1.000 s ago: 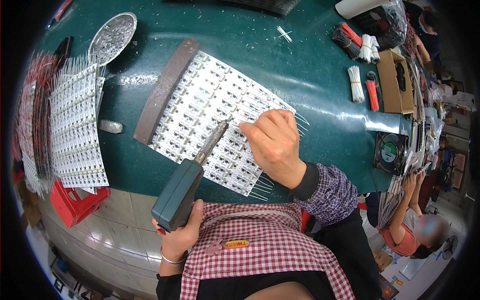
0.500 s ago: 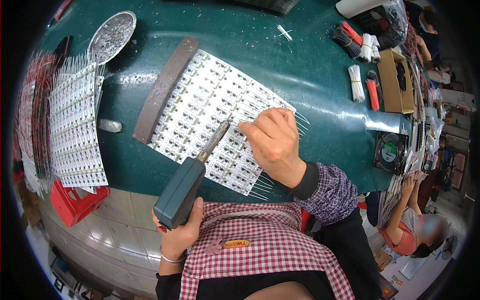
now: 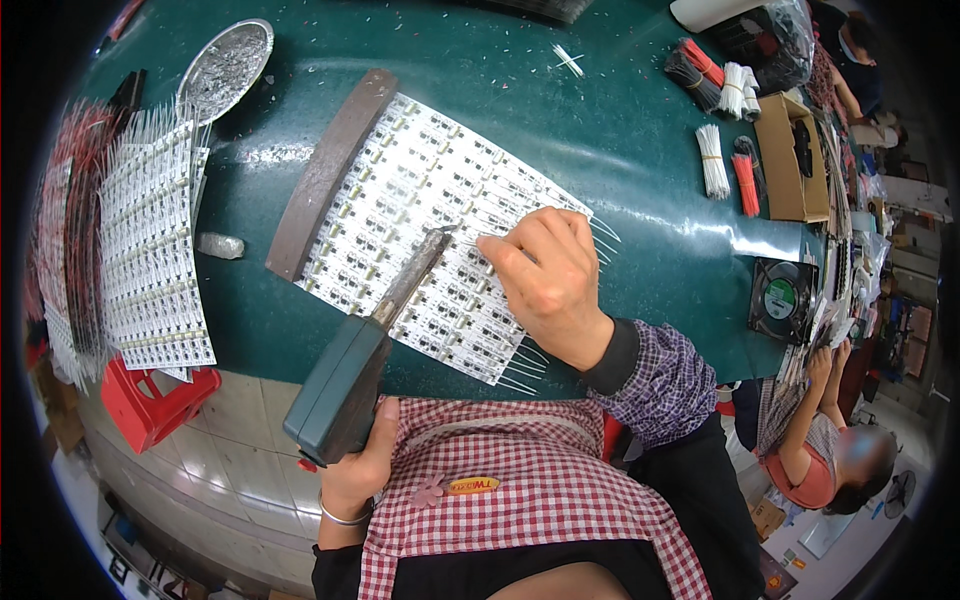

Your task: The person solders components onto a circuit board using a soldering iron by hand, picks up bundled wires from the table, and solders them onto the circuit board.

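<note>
My left hand (image 3: pixel 362 462) is closed round the dark green handle of a soldering gun (image 3: pixel 338 388). Its metal tip points up and right, over a white panel of small circuit boards (image 3: pixel 395 235). Just right of the tip, my right hand (image 3: pixel 552 285) is closed in a pinch over the panel on a thin white wire, mostly hidden by the fingers. Several white wires (image 3: pixel 606 240) stick out past the panel's right edge. A brown bar (image 3: pixel 325 185) lies along the panel's left edge.
Left are wired panels (image 3: pixel 155 250), a metal dish of scraps (image 3: pixel 228 70), a small grey lump (image 3: pixel 220 246) and a red stool (image 3: pixel 155 410). At right are wire bundles (image 3: pixel 712 160), a cardboard box (image 3: pixel 790 160) and a fan (image 3: pixel 783 302). Another person (image 3: pixel 805 450) works at far right.
My left hand has drawn the soldering gun slightly down and left, so its tip is farther from my right fingers. My right hand has barely moved and keeps its pinch.
</note>
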The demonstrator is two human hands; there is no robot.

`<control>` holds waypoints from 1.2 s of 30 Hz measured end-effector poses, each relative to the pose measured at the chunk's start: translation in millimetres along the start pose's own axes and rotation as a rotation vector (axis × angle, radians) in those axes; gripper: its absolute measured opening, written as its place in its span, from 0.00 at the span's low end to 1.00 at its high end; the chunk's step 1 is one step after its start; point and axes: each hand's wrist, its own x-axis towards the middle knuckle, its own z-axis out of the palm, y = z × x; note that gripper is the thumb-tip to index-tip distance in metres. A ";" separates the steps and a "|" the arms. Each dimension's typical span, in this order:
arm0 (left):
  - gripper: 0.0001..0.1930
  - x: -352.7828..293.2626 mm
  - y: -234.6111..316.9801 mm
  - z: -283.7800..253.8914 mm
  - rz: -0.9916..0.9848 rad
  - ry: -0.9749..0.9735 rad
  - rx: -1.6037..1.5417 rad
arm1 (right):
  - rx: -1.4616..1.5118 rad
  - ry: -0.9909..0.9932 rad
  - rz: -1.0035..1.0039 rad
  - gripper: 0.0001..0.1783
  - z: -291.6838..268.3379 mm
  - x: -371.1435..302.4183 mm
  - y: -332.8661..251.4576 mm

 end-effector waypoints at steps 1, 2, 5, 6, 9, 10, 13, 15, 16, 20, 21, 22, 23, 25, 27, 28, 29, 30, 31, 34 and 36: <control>0.23 -0.1 -0.3 -0.8 0.010 -0.012 0.005 | -0.002 0.001 -0.001 0.15 -2.2 0.1 -0.7; 0.23 -0.2 -0.5 -1.7 0.012 -0.013 0.003 | -0.019 -0.003 0.007 0.16 -5.9 -0.3 -1.6; 0.23 -0.9 -6.0 -4.4 0.030 -0.027 0.067 | -0.047 0.003 0.014 0.16 -14.0 -3.1 -6.5; 0.23 -1.7 -7.5 -6.1 0.042 -0.042 0.069 | -0.069 0.015 0.021 0.15 -17.6 -3.5 -10.3; 0.22 -3.0 -8.5 -9.3 0.035 -0.062 0.057 | -0.030 0.072 -0.003 0.13 -22.0 -2.6 -20.3; 0.21 -2.9 -8.7 -9.7 0.018 -0.069 0.043 | -0.032 0.072 -0.002 0.13 -20.2 -2.4 -20.8; 0.21 -2.7 -4.3 -6.6 -0.002 -0.033 0.027 | -0.003 0.058 -0.029 0.13 -10.1 -1.5 -17.4; 0.21 -3.6 -5.3 -7.2 -0.007 -0.037 0.023 | -0.013 0.026 -0.028 0.13 -4.0 -2.2 -14.0; 0.21 -4.2 -5.9 -7.5 -0.014 -0.041 0.018 | -0.012 0.026 -0.029 0.13 -1.3 -2.8 -12.8; 0.21 -3.1 -2.3 -5.5 0.027 -0.050 0.056 | -0.001 0.032 -0.014 0.13 1.6 -2.7 -11.7; 0.14 -0.2 6.1 -1.2 -0.017 0.016 0.035 | 0.001 0.030 -0.008 0.13 2.2 -2.6 -11.8; 0.08 2.0 10.4 1.2 -0.062 0.083 0.013 | 0.000 0.029 -0.008 0.13 2.9 -2.8 -11.8; 0.08 2.8 9.4 1.4 -0.062 0.083 0.012 | -0.001 0.031 -0.006 0.12 3.7 -3.0 -11.7; 0.08 3.9 8.5 1.6 -0.005 0.079 0.032 | -0.002 0.034 -0.005 0.12 4.5 -2.8 -12.0; 0.08 5.8 8.6 2.3 0.015 0.081 0.044 | -0.009 0.031 0.001 0.12 5.2 -2.9 -12.0; 0.08 6.4 8.4 2.6 0.034 0.082 0.057 | -0.010 0.030 0.001 0.12 5.4 -2.9 -12.0; 0.08 6.4 8.0 2.8 0.034 0.081 0.056 | -0.018 0.033 0.001 0.12 5.6 -2.9 -11.9; 0.07 6.2 7.5 2.9 0.027 0.085 0.058 | -0.024 0.036 0.001 0.11 5.9 -2.7 -12.1; 0.07 6.1 7.0 3.1 0.020 0.088 0.060 | -0.024 0.035 0.001 0.11 6.2 -2.5 -12.3; 0.06 7.9 4.1 2.6 0.056 0.071 0.097 | -0.025 0.033 0.006 0.11 6.7 -1.6 -12.9; 0.06 9.6 4.6 2.8 0.089 0.065 0.131 | -0.026 0.038 0.005 0.11 6.9 -1.3 -13.0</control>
